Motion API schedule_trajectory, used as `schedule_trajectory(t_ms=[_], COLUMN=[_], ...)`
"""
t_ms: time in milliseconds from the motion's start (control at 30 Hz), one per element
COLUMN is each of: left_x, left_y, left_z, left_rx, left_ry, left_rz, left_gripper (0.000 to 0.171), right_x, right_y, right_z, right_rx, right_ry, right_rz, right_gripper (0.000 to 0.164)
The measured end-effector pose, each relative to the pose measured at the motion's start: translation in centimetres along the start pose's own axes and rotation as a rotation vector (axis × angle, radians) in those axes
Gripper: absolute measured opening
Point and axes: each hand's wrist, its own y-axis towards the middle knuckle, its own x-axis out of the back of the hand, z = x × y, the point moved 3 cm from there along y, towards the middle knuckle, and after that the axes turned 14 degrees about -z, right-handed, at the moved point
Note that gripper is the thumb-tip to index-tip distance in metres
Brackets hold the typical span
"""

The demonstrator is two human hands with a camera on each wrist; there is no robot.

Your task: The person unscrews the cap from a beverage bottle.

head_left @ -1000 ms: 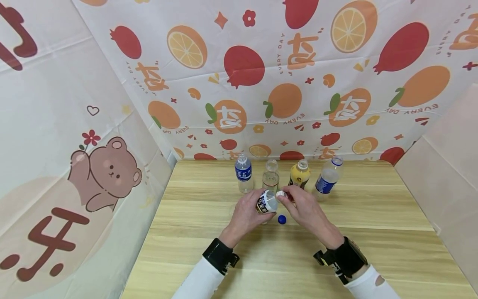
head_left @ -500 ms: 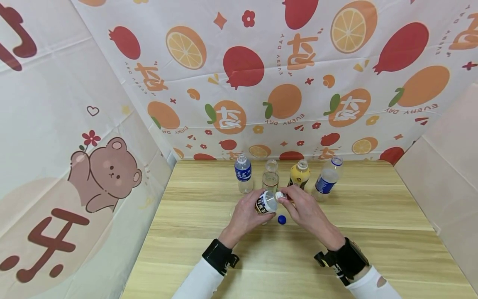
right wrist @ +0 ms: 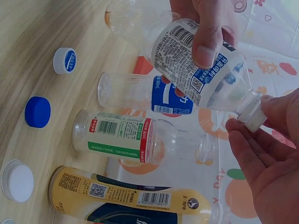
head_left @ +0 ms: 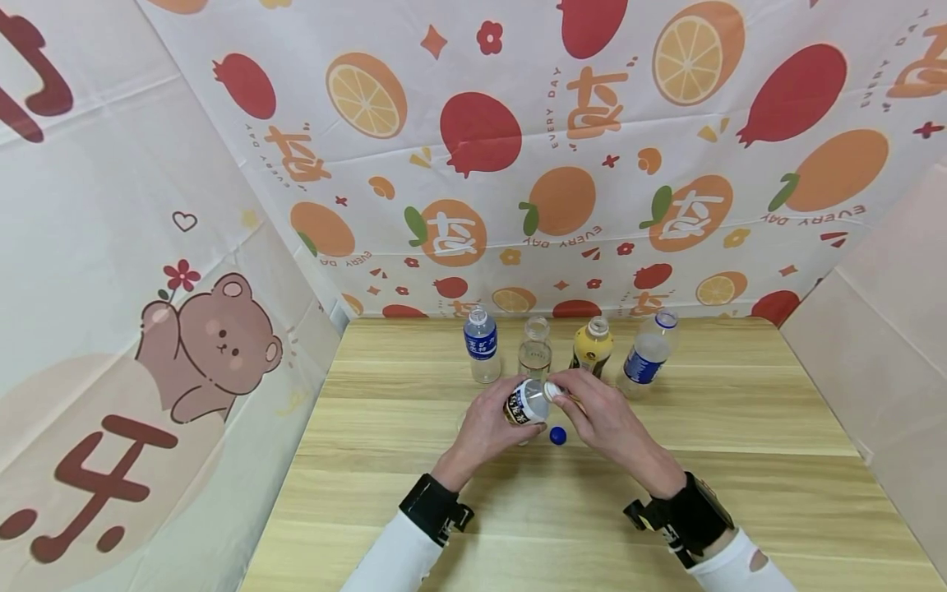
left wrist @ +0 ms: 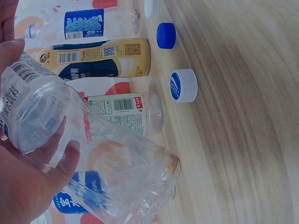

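My left hand point(head_left: 484, 423) grips a clear plastic bottle point(head_left: 527, 401) with a white and black label. The bottle is tilted, its neck pointing to the right and up, and its crinkled lower part point(left wrist: 135, 172) shows in the left wrist view. Thumb and fingertips of my right hand point(head_left: 610, 419) pinch a white cap point(right wrist: 253, 117) at the bottle's mouth. Below the hands, a blue cap point(head_left: 558, 436) lies on the table, along with a white cap with blue print point(left wrist: 183, 86).
Behind the hands stands a row of uncapped bottles: one with a blue label point(head_left: 482, 345), a clear one with a green and white label point(right wrist: 114, 135), a yellow one point(head_left: 592, 345) and another blue-labelled one point(head_left: 645, 362). A plain white cap point(right wrist: 17, 180) lies near them on the wooden table point(head_left: 562, 526).
The white cap has shifted slightly left and down at the bottle's mouth, and my right fingers have turned a little with it. My left hand and the bottle stay nearly still.
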Motion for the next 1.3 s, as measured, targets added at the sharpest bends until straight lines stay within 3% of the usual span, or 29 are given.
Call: schedule_trajectory(t_ms=[567, 767, 933, 1133, 1300], left_x=[0.1, -0.4, -0.6, -0.5, -0.4], left_y=[-0.1, -0.2, -0.2, -0.2, -0.2], left_z=[0.1, -0.2, -0.8, -1.0, -1.0], left_rx=[0.019, 0.002, -0.093, -0.179, -0.182], left_ry=[-0.047, -0.004, 0.082, 0.135, 0.119], left_rz=[0.015, -0.031, -0.094, -0.141, -0.133], left_gripper=[0.075, 0.073, 0.071, 0.073, 0.073], right_x=[0.1, 0.0, 0.0, 0.1, 0.2], right_y=[0.0, -0.2, -0.1, -0.1, -0.1], right_z=[0.2, 0.0, -0.2, -0.2, -0.1], right_rx=[-0.009, -0.162, -0.276, -0.220, -0.164], right_ry=[0.045, -0.016, -0.128, -0.124, -0.073], right_rz=[0.007, -0.010, -0.048, -0.078, -0.076], right_gripper=[0.034, 0.041, 0.038, 0.023, 0.021])
